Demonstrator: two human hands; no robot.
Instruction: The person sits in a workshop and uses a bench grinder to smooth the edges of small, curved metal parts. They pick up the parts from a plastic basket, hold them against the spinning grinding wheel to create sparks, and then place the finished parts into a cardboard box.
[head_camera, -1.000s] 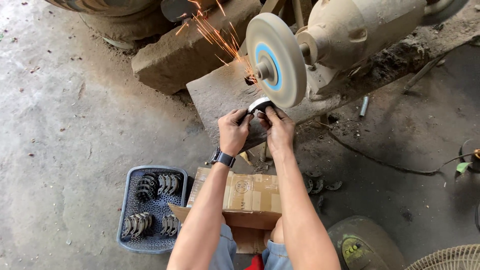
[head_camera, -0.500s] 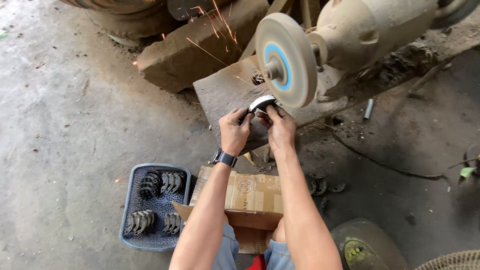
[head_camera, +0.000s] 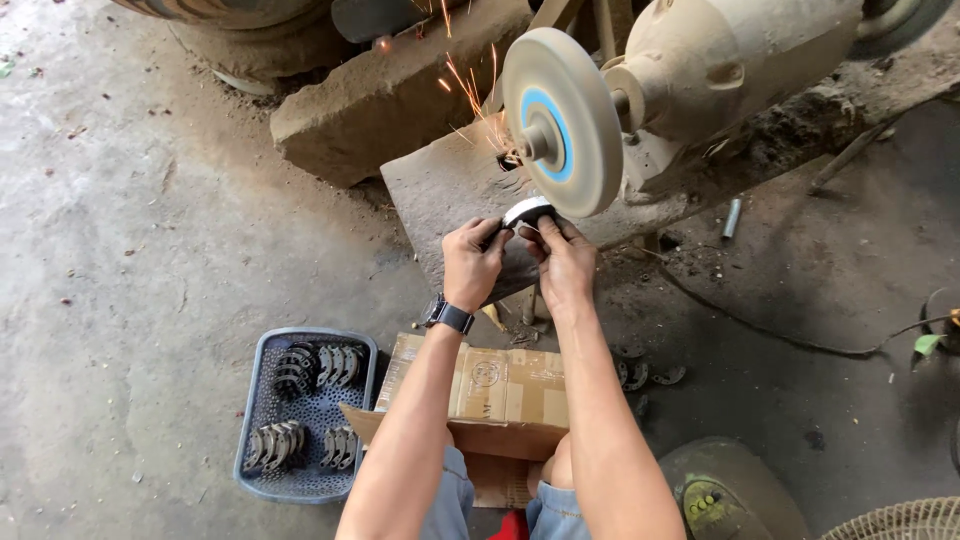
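Both my hands grip one small curved metal part (head_camera: 527, 211) with a pale outer face, pressed against the lower edge of a spinning grinding wheel (head_camera: 560, 120). My left hand (head_camera: 472, 262), with a dark watch on its wrist, pinches the part's left end. My right hand (head_camera: 563, 262) pinches its right end. Orange sparks (head_camera: 468, 85) fly up and to the left from the wheel. The wheel is beige with a blue ring and sits on a bulky beige motor (head_camera: 725, 65).
A blue plastic basket (head_camera: 262, 395) at lower left holds several curved metal parts (head_camera: 310, 370) in rows. A cardboard box (head_camera: 500, 390) lies between my knees. Stone blocks (head_camera: 390, 95) stand behind the wheel. A cable (head_camera: 770, 335) runs across the concrete floor at right.
The view has shifted slightly. My hands still hold the part at the wheel, and the spray of sparks has become smaller and drawn in closer to the wheel.
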